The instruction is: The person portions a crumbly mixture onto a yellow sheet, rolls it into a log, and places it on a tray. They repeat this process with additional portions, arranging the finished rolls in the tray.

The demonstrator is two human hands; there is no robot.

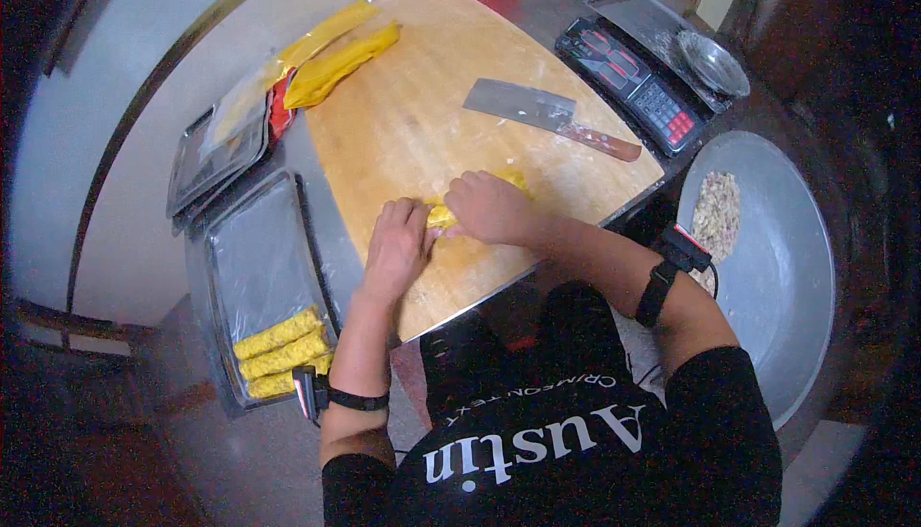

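Both my hands are on a yellow roll (440,216) at the near part of a floured wooden board (417,124). My left hand (398,243) grips its left end, fingers curled over the top. My right hand (489,207) covers its middle and right part, with a bit of yellow showing beyond the knuckles. Much of the roll is hidden under my fingers. Farther back on the board lies a cleaver (519,104) with a wooden handle, its blade dusted with flour.
At left, a metal tray (270,239) lined with plastic film holds three yellow rolls (284,354). Folded yellow sheets (342,67) lie at the board's back left, near stacked trays (216,160). A digital scale (633,84) and a large metal basin (777,297) with chopped filling (717,214) stand right.
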